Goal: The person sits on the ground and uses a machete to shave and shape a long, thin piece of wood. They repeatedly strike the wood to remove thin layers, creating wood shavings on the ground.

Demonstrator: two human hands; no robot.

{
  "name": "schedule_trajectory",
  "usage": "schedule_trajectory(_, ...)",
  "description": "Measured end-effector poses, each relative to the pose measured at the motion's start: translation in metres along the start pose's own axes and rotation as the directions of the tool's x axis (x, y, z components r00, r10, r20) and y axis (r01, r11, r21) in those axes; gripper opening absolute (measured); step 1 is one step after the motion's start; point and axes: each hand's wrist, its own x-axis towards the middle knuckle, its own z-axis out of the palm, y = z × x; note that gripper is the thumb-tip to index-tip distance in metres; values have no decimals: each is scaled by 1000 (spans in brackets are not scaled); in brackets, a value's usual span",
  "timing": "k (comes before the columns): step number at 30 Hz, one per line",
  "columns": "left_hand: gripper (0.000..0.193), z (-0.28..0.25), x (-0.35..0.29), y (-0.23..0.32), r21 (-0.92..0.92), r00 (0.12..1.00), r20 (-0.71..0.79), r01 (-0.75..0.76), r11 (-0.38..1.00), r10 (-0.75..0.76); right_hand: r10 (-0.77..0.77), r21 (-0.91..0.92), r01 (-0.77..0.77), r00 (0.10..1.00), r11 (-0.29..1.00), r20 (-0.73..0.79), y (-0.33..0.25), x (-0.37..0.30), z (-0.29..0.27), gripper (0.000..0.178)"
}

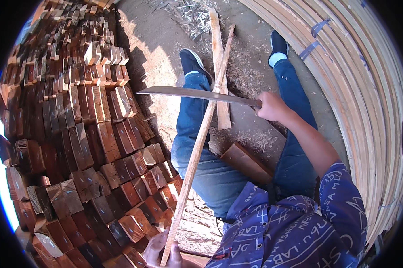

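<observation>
My right hand [271, 106] is closed round the handle of a machete [183, 92]. Its long, slightly curved blade points left and crosses a thin wooden pole [196, 154]; whether the edge touches the wood I cannot tell. My left hand [163, 251], at the lower edge, grips the near end of that pole. The pole slants up and away between my legs, and its far part lies across a pale flat board [222, 107] on the ground. My legs in blue jeans [201, 169] are spread on either side.
A large stack of reddish-brown sawn timber [76, 147] fills the left side. Long pale planks [362, 89] curve along the right. A brown wooden block [247, 162] lies between my legs, and wood shavings [198, 20] litter the ground ahead.
</observation>
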Motion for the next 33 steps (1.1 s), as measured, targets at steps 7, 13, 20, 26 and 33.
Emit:
schedule_trajectory(7,33,5,-2,-14,-52,997,-71,-6,999,2,-41,5,41,999,999,13,-28,-28,2,19)
schedule_trajectory(13,30,3,7,22,44,991,-16,132,990,-132,-325,-63,340,928,938,181,-83,-74,-4,23)
schedule_trajectory(20,39,4,-12,-13,9,993,-67,-98,995,99,-51,-56,48,997,997,-51,0,11,-6,22)
schedule_trajectory(26,38,6,-12,-33,-125,990,-121,-88,988,73,-33,65,35,999,997,-28,-24,-19,5,19)
schedule_trajectory(33,36,11,-11,-29,-162,983,-150,-132,978,107,-293,-54,302,947,952,134,-63,-59,-1,18)
